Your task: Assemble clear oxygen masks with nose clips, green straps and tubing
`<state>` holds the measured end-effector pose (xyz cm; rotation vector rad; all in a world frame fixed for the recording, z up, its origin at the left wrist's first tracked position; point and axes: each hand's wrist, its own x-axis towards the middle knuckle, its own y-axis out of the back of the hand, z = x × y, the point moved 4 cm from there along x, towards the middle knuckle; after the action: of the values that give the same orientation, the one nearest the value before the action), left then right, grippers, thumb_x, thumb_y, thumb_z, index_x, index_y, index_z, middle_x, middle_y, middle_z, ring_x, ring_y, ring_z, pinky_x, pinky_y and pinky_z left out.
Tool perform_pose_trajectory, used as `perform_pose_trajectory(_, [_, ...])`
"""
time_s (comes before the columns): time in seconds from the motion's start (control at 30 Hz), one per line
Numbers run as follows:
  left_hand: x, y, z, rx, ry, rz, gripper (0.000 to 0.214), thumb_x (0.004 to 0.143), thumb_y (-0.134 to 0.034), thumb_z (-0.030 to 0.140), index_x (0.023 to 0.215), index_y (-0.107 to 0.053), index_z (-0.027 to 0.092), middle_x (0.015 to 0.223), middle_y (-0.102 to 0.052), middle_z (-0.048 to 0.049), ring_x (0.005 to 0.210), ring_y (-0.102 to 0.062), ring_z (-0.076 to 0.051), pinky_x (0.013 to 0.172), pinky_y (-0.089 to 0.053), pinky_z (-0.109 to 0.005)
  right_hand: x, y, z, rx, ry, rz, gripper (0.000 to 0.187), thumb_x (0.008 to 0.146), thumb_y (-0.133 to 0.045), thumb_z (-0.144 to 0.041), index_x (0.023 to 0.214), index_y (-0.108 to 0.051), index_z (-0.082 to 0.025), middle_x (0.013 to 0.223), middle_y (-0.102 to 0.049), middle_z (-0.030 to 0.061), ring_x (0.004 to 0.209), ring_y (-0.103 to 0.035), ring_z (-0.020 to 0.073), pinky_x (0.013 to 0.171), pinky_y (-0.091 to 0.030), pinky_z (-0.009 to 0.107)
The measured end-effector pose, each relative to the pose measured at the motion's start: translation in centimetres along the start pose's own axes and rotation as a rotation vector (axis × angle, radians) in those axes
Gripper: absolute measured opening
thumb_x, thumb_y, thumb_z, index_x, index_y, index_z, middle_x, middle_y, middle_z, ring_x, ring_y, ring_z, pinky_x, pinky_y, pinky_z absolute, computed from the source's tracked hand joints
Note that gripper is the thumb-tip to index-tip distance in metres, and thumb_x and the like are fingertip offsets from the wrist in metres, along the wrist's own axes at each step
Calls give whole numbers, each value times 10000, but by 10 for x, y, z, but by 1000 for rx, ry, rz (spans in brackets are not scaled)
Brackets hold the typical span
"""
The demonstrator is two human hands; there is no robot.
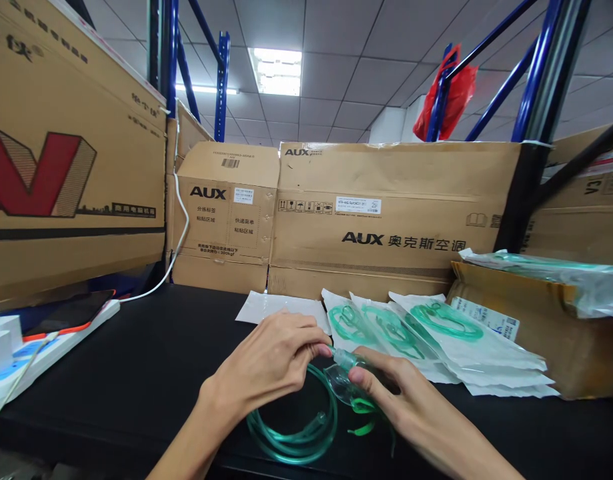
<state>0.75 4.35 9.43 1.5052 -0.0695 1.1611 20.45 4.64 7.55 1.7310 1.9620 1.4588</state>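
My left hand [271, 357] and my right hand [393, 393] meet low in the middle over a black table [136, 373]. Both are closed on a clear oxygen mask [343, 380] with a green strap. My left fingers pinch the mask's connector at its top, my right fingers grip the mask body. A coil of green tubing [296, 433] hangs from the mask and lies on the table under my hands.
Several sealed bags of masks [436, 333] are fanned out behind my hands, beside an empty white bag [281, 308]. An open carton [536, 333] with more bags stands right. AUX cartons [386, 220] wall the back. A power strip [51, 347] with a phone lies left.
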Motion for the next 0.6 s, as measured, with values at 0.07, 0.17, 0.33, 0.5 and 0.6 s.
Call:
perform_pose_trajectory(0.07, [-1, -1, -1, -3, 7, -5, 176, 950, -610, 57, 934, -679, 218, 920, -680, 48, 880, -593, -143, 848, -405, -260, 0, 0, -3, -40, 0, -20, 495, 946, -478, -646, 1068, -753, -253, 1134, -783, 84, 1095, -695, 335, 849, -577, 402])
perform_pose_trajectory(0.17, [-1, -1, -2, -4, 10, 0, 174, 945, -615, 55, 928, -678, 216, 917, -683, 49, 880, -597, -143, 853, -407, -260, 0, -2, -2, -90, -17, -46, 457, 963, -468, -602, 1073, -741, -253, 1138, -779, 86, 1107, -691, 337, 873, -566, 424])
perform_pose_trajectory(0.33, [3, -3, -4, -14, 42, 3, 168, 961, -603, 77, 930, -692, 216, 903, -686, 42, 861, -613, -145, 826, -423, -260, 5, -9, 10, -159, -1, -9, 462, 960, -518, -534, 1271, -676, -231, 1259, -739, 105, 1205, -653, 351, 988, -533, 506])
perform_pose_trajectory(0.5, [1, -8, -9, -21, 153, -51, 123, 1001, -587, 194, 995, -704, 230, 984, -724, 32, 953, -645, -189, 882, -440, -315, 11, -11, 14, -284, 178, 40, 401, 998, -535, -437, 1328, -647, -240, 1288, -721, 114, 1216, -656, 347, 995, -539, 525])
perform_pose_trajectory(0.6, [-4, -10, -12, -65, 214, -88, 147, 1011, -589, 309, 1084, -711, 271, 1096, -740, 36, 1073, -640, -219, 937, -442, -346, 12, -6, 8, -408, 302, 81, 420, 1032, -486, -421, 1390, -600, -233, 1234, -720, 146, 1055, -734, 346, 816, -619, 487])
